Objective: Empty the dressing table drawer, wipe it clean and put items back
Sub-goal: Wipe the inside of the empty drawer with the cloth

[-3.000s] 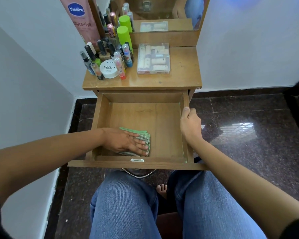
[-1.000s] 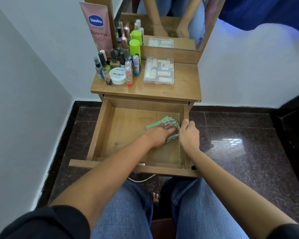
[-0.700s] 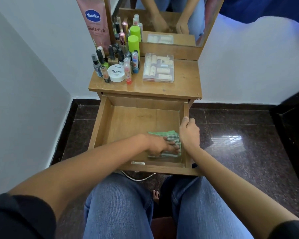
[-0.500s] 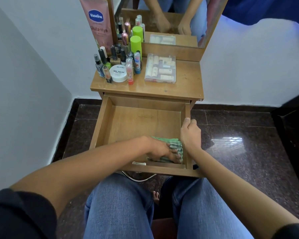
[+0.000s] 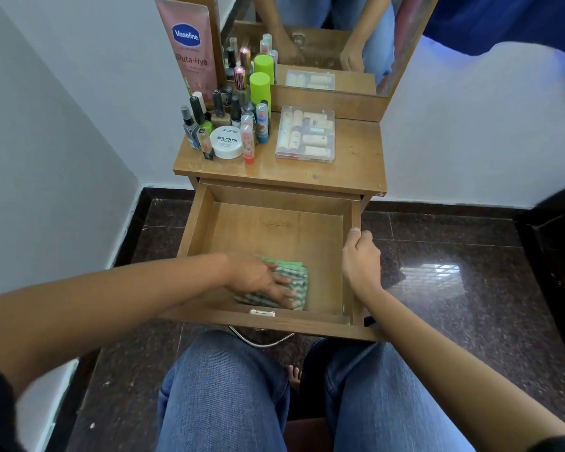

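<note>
Green checked cloth half hidden under flat left hand; right hand clamped on drawer wall.

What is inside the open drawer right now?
Inside the drawer lies one folded green checked cloth near the front, with the left hand pressing flat on it. The rest of the floor is bare wood. The hand covers part of the cloth and whatever is beneath.
</note>
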Available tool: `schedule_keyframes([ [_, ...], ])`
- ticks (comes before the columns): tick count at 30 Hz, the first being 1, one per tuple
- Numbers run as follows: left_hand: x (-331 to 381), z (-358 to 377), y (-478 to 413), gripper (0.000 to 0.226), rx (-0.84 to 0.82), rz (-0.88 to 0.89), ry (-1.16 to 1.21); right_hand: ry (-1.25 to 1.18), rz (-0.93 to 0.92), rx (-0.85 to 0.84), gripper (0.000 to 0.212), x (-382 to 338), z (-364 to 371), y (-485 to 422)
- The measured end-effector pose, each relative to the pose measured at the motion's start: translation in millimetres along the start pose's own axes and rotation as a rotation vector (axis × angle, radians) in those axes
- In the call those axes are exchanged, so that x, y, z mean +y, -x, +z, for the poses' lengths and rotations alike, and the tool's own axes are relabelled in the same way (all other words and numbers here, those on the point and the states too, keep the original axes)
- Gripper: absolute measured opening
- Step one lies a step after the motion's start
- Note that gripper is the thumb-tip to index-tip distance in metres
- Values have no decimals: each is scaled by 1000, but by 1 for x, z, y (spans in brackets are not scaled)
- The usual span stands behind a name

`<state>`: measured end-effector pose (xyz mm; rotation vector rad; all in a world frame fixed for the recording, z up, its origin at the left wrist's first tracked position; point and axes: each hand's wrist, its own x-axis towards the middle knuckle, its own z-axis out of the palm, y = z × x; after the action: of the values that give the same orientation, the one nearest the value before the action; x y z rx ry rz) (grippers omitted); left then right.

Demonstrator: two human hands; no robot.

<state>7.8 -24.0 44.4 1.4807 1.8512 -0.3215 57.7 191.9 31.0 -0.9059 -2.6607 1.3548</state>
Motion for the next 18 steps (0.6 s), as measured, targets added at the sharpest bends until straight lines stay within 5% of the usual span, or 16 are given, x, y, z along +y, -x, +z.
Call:
schedule_keyframes([
  [5, -15, 8, 54, 79, -154, -50, -23, -6, 7, 1, 44, 1, 0, -1],
  [18, 6, 13, -2, 66, 21, 81, -35, -6, -15, 16, 45, 0, 1, -2],
])
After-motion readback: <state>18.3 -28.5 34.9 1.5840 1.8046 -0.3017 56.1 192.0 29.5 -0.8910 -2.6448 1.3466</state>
